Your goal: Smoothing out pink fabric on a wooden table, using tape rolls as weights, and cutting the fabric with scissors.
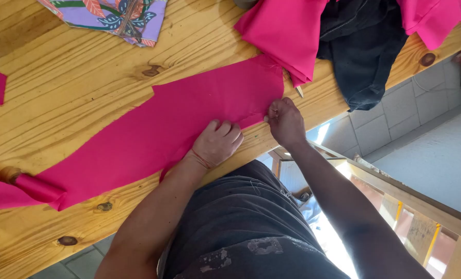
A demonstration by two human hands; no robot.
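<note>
The long pink cloth [153, 132] lies flat on the wooden table [70, 77], the left hand [217, 143] presses it with fingers spread, and the right hand [284, 121] pinches its edge.

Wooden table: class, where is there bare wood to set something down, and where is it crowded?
Bare wooden table lies between the patterned cloth and the long pink fabric piece, and along the near edge under that piece. Crowded: the far right corner, with folded pink cloth and a dark garment.
</note>
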